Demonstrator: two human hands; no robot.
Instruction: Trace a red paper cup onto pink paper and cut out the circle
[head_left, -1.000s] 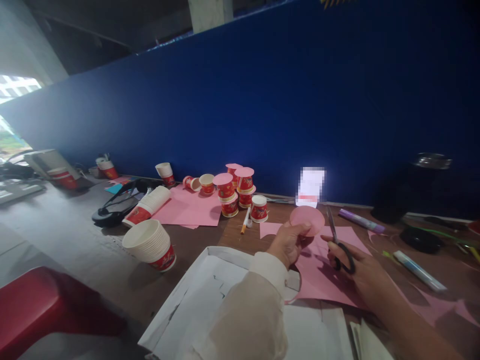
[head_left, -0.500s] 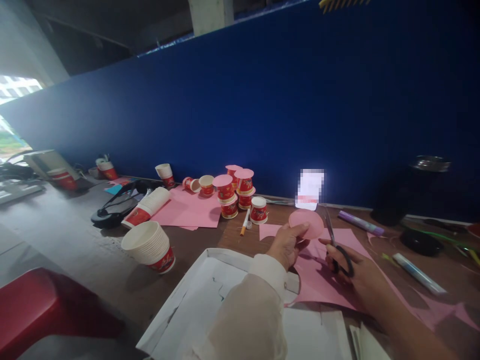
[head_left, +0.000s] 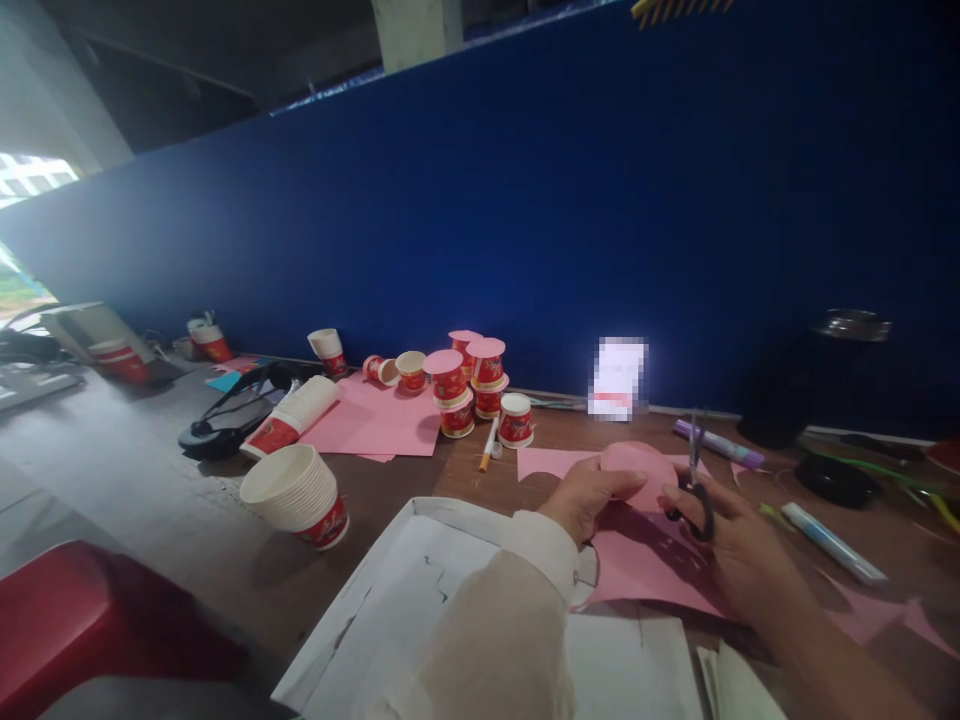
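Between thumb and fingers, my left hand [head_left: 592, 497] grips a round pink paper disc [head_left: 637, 470]. My right hand [head_left: 720, 520] is closed round the dark handles of a pair of scissors [head_left: 696, 480], whose blades point up and away. Its fingertips are at the disc's right edge; whether they pinch it I cannot tell. Under both hands lies a pink paper sheet [head_left: 645, 565] with curved cut-outs. Left of them stand red paper cups [head_left: 456, 418] stacked with pink discs between and on top, beside one upside-down cup [head_left: 516, 422].
A white box lid [head_left: 442, 510] lies in front of my left arm. Nested paper cups [head_left: 300, 490] stand to the left, near more pink sheets [head_left: 375, 420]. A purple glue tube [head_left: 720, 443], a clear tube [head_left: 832, 543] and a lit phone [head_left: 618, 375] are around the right side.
The disc has moved right and closer, and lies flatter. My right hand has come up to its edge, with the scissors turned more upright and away from the paper.
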